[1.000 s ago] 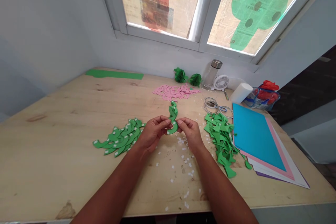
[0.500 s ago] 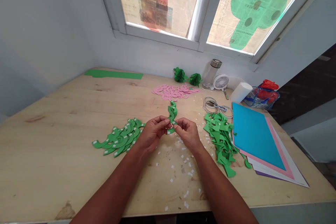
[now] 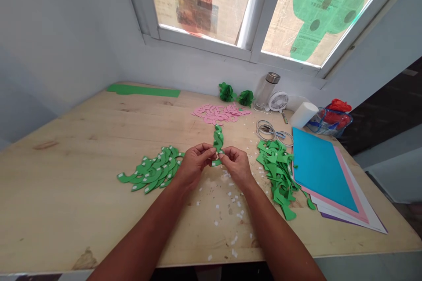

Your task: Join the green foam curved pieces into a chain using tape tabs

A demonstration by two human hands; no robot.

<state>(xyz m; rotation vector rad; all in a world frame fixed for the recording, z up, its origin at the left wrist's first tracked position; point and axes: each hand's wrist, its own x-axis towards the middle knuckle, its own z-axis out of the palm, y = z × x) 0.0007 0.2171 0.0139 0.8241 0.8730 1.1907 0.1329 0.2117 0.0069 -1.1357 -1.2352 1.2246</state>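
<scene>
Between both hands, over the middle of the table, is a curly chain of green paper pieces (image 3: pixel 218 138). My left hand (image 3: pixel 198 161) pinches it from the left with thumb and fingertips. From the right, my right hand (image 3: pixel 236 164) pinches the same chain low down, its fingertips nearly meeting the left ones. Just left of my left hand lies a pile of curved green paper pieces (image 3: pixel 154 169) with small white squares on them. Right of my right hand is a heap of green paper scraps (image 3: pixel 277 167). The exact contact at the fingertips is too small to make out.
Pink paper cutouts (image 3: pixel 219 113) and two green paper decorations (image 3: pixel 227 92) lie farther back. Scissors (image 3: pixel 280 134), rolls of tape (image 3: pixel 265 130), a bottle (image 3: pixel 267 90), a small fan (image 3: pixel 278 101) and stacked coloured sheets (image 3: pixel 325 169) stand or lie rightward. White bits (image 3: pixel 234 241) litter the front.
Both hands still pinch the green paper chain, with fingertips shifted slightly. The chain's upper part looks a little straighter. The whole view has moved a little.
</scene>
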